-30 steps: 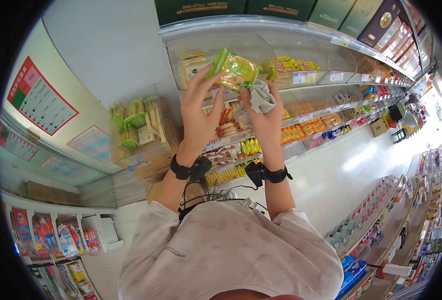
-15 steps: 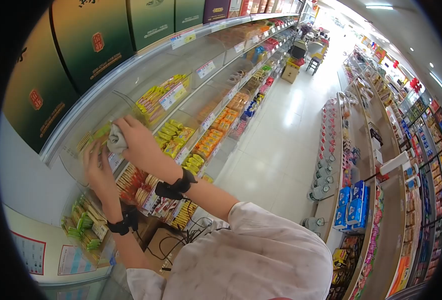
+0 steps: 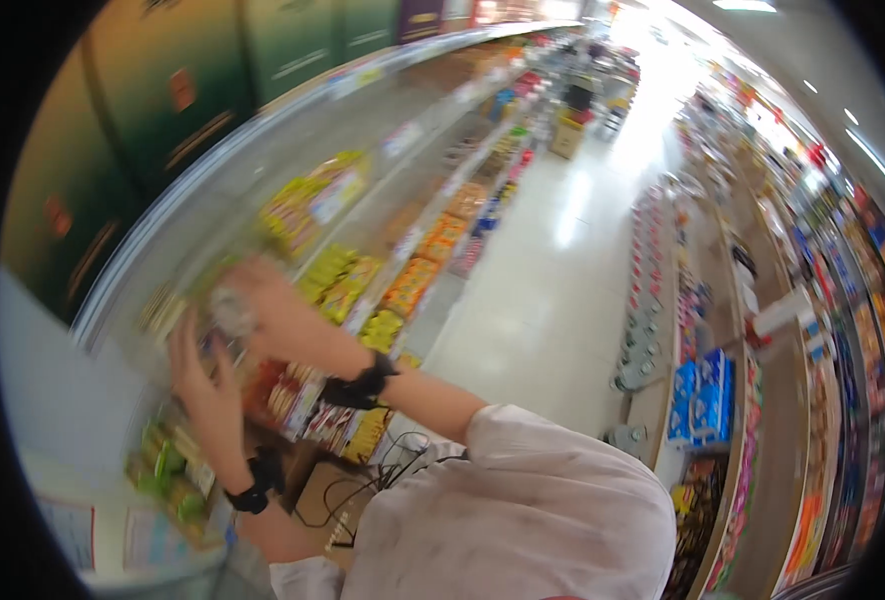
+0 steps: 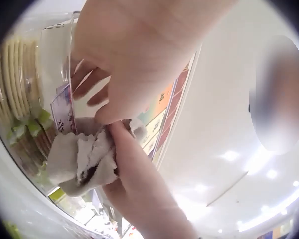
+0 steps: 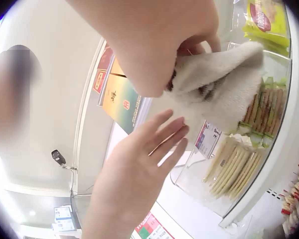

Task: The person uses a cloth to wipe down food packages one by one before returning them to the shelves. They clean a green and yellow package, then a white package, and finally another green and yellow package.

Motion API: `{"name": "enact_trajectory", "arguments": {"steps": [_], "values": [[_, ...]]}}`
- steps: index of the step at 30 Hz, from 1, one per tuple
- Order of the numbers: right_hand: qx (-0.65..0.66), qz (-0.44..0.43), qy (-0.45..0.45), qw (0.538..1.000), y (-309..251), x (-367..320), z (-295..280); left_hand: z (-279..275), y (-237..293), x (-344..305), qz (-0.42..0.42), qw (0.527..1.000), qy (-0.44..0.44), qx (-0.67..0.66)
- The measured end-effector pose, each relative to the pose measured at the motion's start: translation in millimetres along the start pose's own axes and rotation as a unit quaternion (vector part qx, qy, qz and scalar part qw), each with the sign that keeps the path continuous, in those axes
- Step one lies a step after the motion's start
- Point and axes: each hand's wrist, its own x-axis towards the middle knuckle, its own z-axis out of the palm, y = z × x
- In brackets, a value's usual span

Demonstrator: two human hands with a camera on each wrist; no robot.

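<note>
A crumpled grey cloth is gripped by my right hand, over the clear bin at the near end of the shelf. My left hand is beside it with fingers extended and slightly spread, holding nothing, close to a price tag on the bin's front. In the bin are wrapped pale flat packs and, beside them, green-edged packs. The left wrist view shows the cloth under the left fingers; whether they touch it cannot be told. The head view is blurred around both hands.
Large green boxes line the top shelf. Yellow packets fill another bin to the right. A clear box of green-tipped packs stands below the left hand. Dark cables hang by the body. An aisle runs between shelves.
The green packet held up a second ago is out of my left hand. Both hands have gone to the near-end bin, the cloth still in the right, and the head view has turned toward the aisle.
</note>
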Motion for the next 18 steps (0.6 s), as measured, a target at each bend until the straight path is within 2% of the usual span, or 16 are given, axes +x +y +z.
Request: {"name": "enact_trajectory", "arguments": {"steps": [2, 3, 4, 5, 6, 7, 9, 11, 13, 16, 18], "values": [[0.119, 0.022, 0.061, 0.991, -21.9, -0.3, -14.0, -17.0, 7.1, -17.3, -0.008, 0.997, 0.038, -0.062], [0.057, -0.013, 0.069, 0.996, -22.1, -7.5, -17.9, -26.5, 9.6, -28.9, -0.068, 0.990, 0.036, -0.120], [0.028, 0.151, -0.057, 0.987, -14.9, -36.5, -22.9, -32.7, 11.3, -40.0, -0.111, 0.979, 0.061, -0.157], [0.069, 0.215, -0.078, 0.971, -9.4, -57.0, -23.0, -41.5, 9.9, -50.1, -0.137, 0.975, 0.075, -0.159], [0.133, 0.291, -0.063, 0.945, -9.8, -75.1, -18.9, -52.7, -1.4, -65.0, -0.189, 0.964, 0.037, -0.185], [0.192, 0.358, -0.037, 0.913, -6.8, -91.1, -15.8, -60.5, -10.6, -78.3, -0.215, 0.956, 0.038, -0.193], [0.259, 0.415, -0.058, 0.870, -2.6, -106.0, -5.8, -66.6, -30.9, -88.7, -0.265, 0.936, 0.069, -0.221], [0.256, 0.391, -0.229, 0.854, -16.6, -93.7, 7.3, -71.8, -63.1, -102.3, -0.316, 0.915, 0.109, -0.228], [0.210, 0.238, -0.387, 0.866, -14.7, -95.7, 26.6, -66.2, -107.9, -123.2, -0.347, 0.902, 0.140, -0.215], [0.289, 0.260, -0.394, 0.833, -47.2, -111.4, 51.7, -80.3, -167.2, -160.2, -0.364, 0.912, 0.177, -0.063], [0.274, 0.237, -0.412, 0.836, -55.2, -114.7, 61.1, -76.3, -228.5, -190.8, -0.344, 0.916, 0.208, 0.014]]}}
